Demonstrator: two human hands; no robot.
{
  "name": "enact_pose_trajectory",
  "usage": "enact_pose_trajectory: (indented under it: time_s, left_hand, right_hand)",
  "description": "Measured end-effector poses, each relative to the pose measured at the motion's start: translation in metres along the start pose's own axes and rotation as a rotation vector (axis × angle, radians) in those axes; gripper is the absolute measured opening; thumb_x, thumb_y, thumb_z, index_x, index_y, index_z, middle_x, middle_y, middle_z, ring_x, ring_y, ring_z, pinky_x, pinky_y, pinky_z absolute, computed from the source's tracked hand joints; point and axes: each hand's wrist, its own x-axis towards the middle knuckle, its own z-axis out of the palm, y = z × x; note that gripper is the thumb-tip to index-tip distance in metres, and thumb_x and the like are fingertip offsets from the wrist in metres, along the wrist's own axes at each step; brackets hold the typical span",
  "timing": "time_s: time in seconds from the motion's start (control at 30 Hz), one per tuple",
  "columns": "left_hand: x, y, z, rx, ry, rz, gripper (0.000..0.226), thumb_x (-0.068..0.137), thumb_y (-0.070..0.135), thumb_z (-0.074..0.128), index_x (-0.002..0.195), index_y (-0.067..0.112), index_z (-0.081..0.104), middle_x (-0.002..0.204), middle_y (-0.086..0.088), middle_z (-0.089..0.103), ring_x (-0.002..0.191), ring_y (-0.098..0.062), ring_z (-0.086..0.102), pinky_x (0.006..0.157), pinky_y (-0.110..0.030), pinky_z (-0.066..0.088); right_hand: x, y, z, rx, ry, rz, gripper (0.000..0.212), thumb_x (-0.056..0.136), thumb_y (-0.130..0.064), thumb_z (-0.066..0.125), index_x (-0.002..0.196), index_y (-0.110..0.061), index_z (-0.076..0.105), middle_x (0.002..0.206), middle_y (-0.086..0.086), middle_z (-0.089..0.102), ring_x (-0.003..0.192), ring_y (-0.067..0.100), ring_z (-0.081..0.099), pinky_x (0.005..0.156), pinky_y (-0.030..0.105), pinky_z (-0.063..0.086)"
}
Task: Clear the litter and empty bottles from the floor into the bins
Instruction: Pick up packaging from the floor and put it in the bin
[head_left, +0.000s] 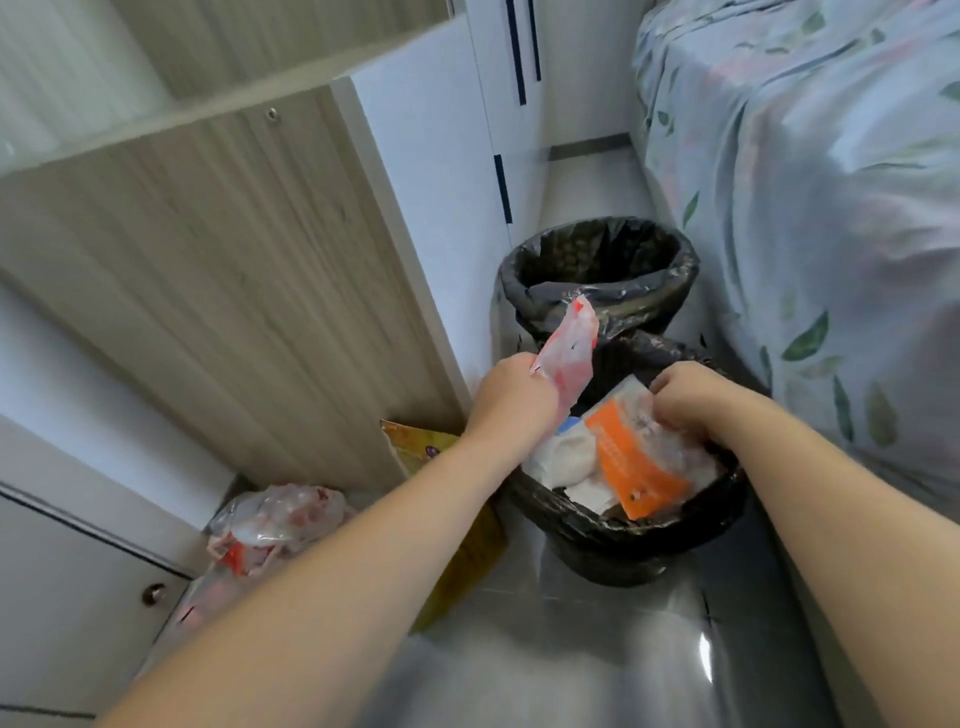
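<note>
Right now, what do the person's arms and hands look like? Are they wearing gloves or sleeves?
No gloves and no sleeves show. Both arms are bare all the way from the bottom edge of the picture to the hands. The left hand and right hand have nothing on them: no rings, watch or bracelet can be seen. The picture is a bit blurry, so tiny details can't be told.
</note>
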Motion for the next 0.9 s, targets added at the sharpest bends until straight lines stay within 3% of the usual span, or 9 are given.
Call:
enact_pose_trajectory:
  time_s: [0.17, 0.23, 0.37, 0.43, 0.53, 0.6, 0.7, 0.77, 0.9]
  left_hand:
    - [0.014, -0.004, 0.034, 0.24, 0.059, 0.156, 0.018, 0.092, 0.009, 0.042, 0.082, 0.014, 0.056, 0.097, -0.006, 0.057, 0.075, -0.018, 0.051, 0.053, -0.029, 0.036]
    - [0.02, -0.004, 0.042, 0.28, 0.053, 0.159, 0.014, 0.093, 0.01, 0.042, 0.092, 0.012, 0.055, 0.116, -0.009, 0.052, 0.088, -0.023, 0.055, 0.068, -0.035, 0.047]
    - [0.032, -0.008, 0.058, 0.547, -0.38, -0.033, 0.061, 0.096, 0.034, 0.043, 0.151, 0.015, 0.024, 0.158, -0.008, 0.01, 0.139, -0.036, 0.025, 0.111, -0.046, 0.029]
    - [0.031, -0.008, 0.065, 0.505, -0.549, -0.226, 0.078, 0.091, 0.046, 0.049, 0.154, 0.016, 0.014, 0.16, -0.005, 0.011, 0.14, -0.031, 0.025, 0.106, -0.034, 0.03]
    - [0.023, -0.002, 0.071, 0.29, -0.71, -0.382, 0.056, 0.101, 0.04, 0.042, 0.147, 0.01, 0.033, 0.14, 0.002, 0.039, 0.115, -0.013, 0.039, 0.08, -0.011, 0.034]
    - [0.023, 0.0, 0.068, 0.276, -0.644, -0.318, 0.049, 0.103, 0.038, 0.037, 0.141, 0.008, 0.044, 0.129, -0.004, 0.046, 0.113, -0.016, 0.044, 0.091, -0.02, 0.036]
    - [0.023, -0.002, 0.053, 0.426, -0.397, -0.013, 0.031, 0.1, 0.022, 0.039, 0.111, 0.004, 0.061, 0.117, -0.016, 0.063, 0.107, -0.031, 0.057, 0.081, -0.03, 0.04]
    - [0.016, -0.01, 0.032, 0.39, -0.206, 0.104, 0.024, 0.095, 0.019, 0.039, 0.09, 0.011, 0.061, 0.1, -0.008, 0.064, 0.095, -0.027, 0.058, 0.078, -0.032, 0.045]
    - [-0.014, -0.04, -0.019, 0.343, 0.057, 0.239, 0.036, 0.1, 0.023, 0.038, 0.13, 0.013, 0.056, 0.129, -0.002, 0.055, 0.117, -0.019, 0.053, 0.097, -0.033, 0.044]
  right_hand:
    - [0.007, 0.013, 0.012, 0.142, 0.116, 0.099, 0.029, 0.086, -0.01, 0.049, 0.107, -0.003, 0.067, 0.106, 0.017, 0.066, 0.094, 0.033, 0.061, 0.076, 0.032, 0.048]
    - [0.01, 0.014, 0.015, 0.194, 0.116, 0.122, 0.028, 0.086, -0.008, 0.049, 0.107, -0.003, 0.067, 0.104, 0.017, 0.066, 0.091, 0.033, 0.062, 0.076, 0.033, 0.05]
    - [0.015, 0.011, 0.01, 0.222, 0.068, 0.13, 0.026, 0.09, -0.004, 0.047, 0.108, 0.001, 0.064, 0.099, 0.018, 0.062, 0.092, 0.03, 0.056, 0.082, 0.032, 0.045]
    - [0.014, 0.01, 0.006, 0.175, 0.029, 0.089, 0.017, 0.09, 0.0, 0.044, 0.096, -0.003, 0.06, 0.076, 0.012, 0.05, 0.085, 0.026, 0.048, 0.072, 0.027, 0.039]
    - [0.011, 0.008, 0.004, 0.166, 0.046, 0.064, 0.01, 0.085, 0.001, 0.047, 0.08, -0.005, 0.053, 0.066, 0.006, 0.043, 0.078, 0.026, 0.048, 0.054, 0.024, 0.033]
    - [0.005, 0.001, 0.003, 0.13, 0.034, 0.037, 0.013, 0.083, 0.001, 0.047, 0.074, -0.007, 0.052, 0.072, 0.007, 0.048, 0.076, 0.026, 0.051, 0.051, 0.024, 0.031]
    - [-0.009, -0.018, 0.002, 0.088, 0.07, -0.026, 0.033, 0.085, 0.0, 0.045, 0.114, -0.003, 0.06, 0.113, 0.016, 0.06, 0.103, 0.032, 0.058, 0.077, 0.03, 0.046]
    - [-0.019, -0.035, 0.005, 0.066, 0.133, -0.094, 0.041, 0.086, -0.002, 0.044, 0.126, -0.003, 0.054, 0.125, 0.017, 0.057, 0.108, 0.034, 0.056, 0.086, 0.035, 0.049]
    - [-0.041, -0.076, 0.024, 0.039, 0.172, -0.274, 0.034, 0.085, -0.004, 0.044, 0.117, -0.003, 0.056, 0.116, 0.015, 0.059, 0.103, 0.031, 0.056, 0.082, 0.035, 0.049]
